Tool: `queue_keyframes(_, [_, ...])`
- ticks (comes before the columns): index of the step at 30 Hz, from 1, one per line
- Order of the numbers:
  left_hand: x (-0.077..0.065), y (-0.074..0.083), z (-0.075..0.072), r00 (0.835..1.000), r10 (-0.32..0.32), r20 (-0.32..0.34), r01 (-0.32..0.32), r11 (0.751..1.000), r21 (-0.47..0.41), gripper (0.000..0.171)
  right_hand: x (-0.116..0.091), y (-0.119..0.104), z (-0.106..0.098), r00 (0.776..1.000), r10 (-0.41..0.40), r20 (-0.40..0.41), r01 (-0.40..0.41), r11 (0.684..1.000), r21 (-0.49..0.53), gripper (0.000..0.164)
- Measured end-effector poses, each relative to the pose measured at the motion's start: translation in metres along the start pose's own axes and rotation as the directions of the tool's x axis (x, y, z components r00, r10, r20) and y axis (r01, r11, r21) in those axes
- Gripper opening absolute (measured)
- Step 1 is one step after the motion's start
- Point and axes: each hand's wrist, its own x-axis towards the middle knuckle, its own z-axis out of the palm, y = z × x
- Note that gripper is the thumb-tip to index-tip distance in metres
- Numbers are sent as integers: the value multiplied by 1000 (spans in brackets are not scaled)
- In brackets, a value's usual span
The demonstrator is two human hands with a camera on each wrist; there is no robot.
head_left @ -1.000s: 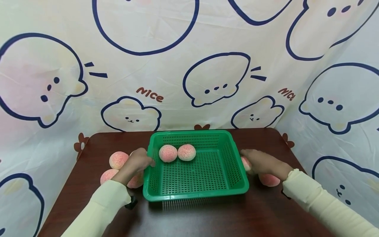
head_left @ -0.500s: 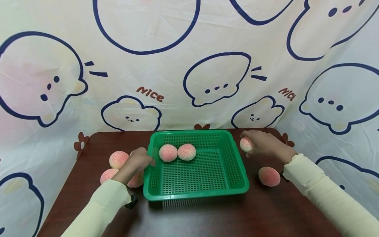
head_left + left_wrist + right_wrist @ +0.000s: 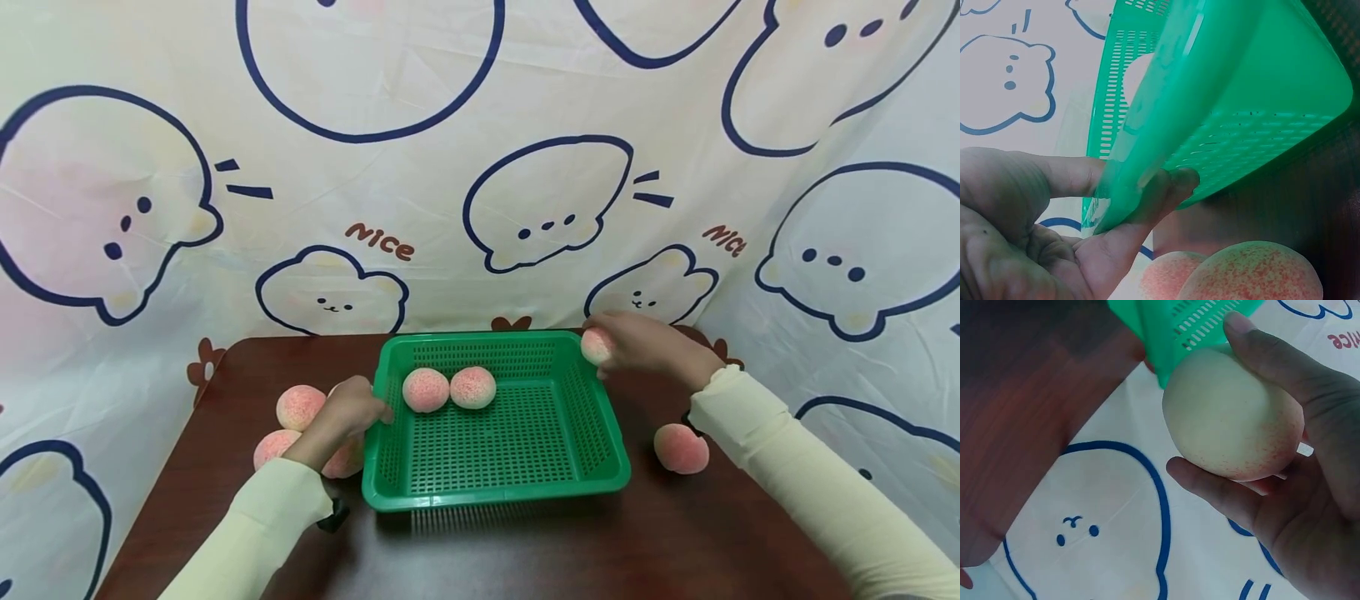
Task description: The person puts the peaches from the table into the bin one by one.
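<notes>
A green plastic basket (image 3: 495, 497) with slotted walls stands mid-table, two pink peaches (image 3: 426, 390) side by side inside at its back left. My left hand (image 3: 351, 408) pinches the basket's left rim; in the left wrist view the thumb and a finger (image 3: 1175, 187) lie on either side of the wall. Raised at the back right corner of the basket, my right hand (image 3: 637, 342) grips a peach (image 3: 1229, 419), pale on one side and blushed on the other. In the head view that peach (image 3: 596, 345) overlaps the rim.
Several more peaches (image 3: 300, 407) lie on the dark wooden table (image 3: 510, 558) left of the basket, partly behind my left arm. One peach (image 3: 681, 448) rests to the right of the basket. A patterned cloth (image 3: 450, 200) hangs behind the table.
My right hand has lifted the peach from beside the basket's right wall, up and leftward to the back right corner. The left hand has stayed on the rim.
</notes>
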Motion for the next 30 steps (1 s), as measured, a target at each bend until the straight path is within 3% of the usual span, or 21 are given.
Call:
queue_keyframes(9, [-1,0,-1,1000,7,-3,-7,1000,0,36,17,-21,1,999,-37,39,38,999,-37,72])
queue_keyframes(16, [0,1,0,1000,-3,3,3,1000,5,37,25,-32,0,998,-13,62,15,999,-32,76])
queue_keyframes(22, [2,0,0,1000,-6,7,6,1000,4,38,34,-42,0,997,13,77,-11,1000,-25,76])
queue_keyframes(30, [1,-1,0,1000,-5,6,5,1000,-3,35,43,-51,5,997,-19,81,20,1000,-21,74])
